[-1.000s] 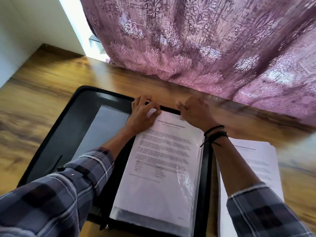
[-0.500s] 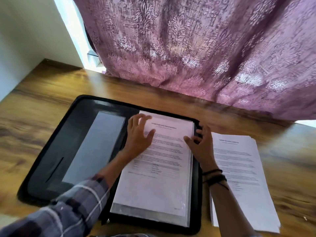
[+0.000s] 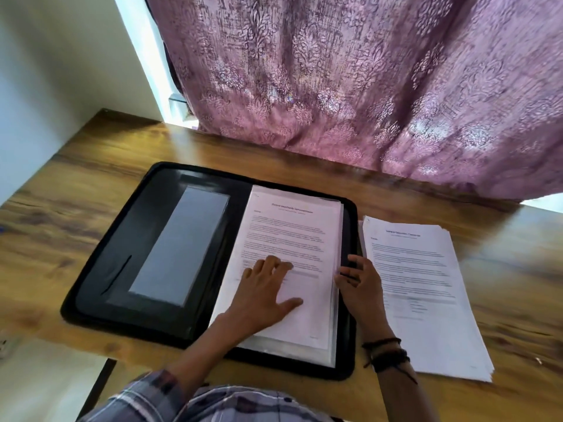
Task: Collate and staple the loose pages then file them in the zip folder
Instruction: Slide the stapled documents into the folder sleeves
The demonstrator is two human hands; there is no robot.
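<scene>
Paper-smoothing in the right half of the open black zip folder [image 3: 91, 300]: pressing the left hand [image 3: 265, 287] flat on the printed pages [image 3: 292, 233] lying in a clear plastic pocket [image 3: 304, 350] there, fingers straight and spread, gripping nothing. Resting the right hand [image 3: 362, 281] on the folder's right rim, thumb touching the pocket's edge; unable to tell whether pinching that edge or steadying it. Sliding both hands down from the folder's far edge, their place a second ago, to about the middle of the sheet. Reading that as seating finished and flattening under way, so filing of this set nearing its end. Leaving a stack of loose pages [image 3: 426, 284] on the wooden table [image 3: 76, 208] just right of the folder, and leaving the folder unzipped, so judging more work pending. Failing to make out any staple, in the folder or in the stack beside it; print blurring too much for reading. Hiding the sheet's near left corner under the left forearm, and finding no stapler anywhere round the folder
</scene>
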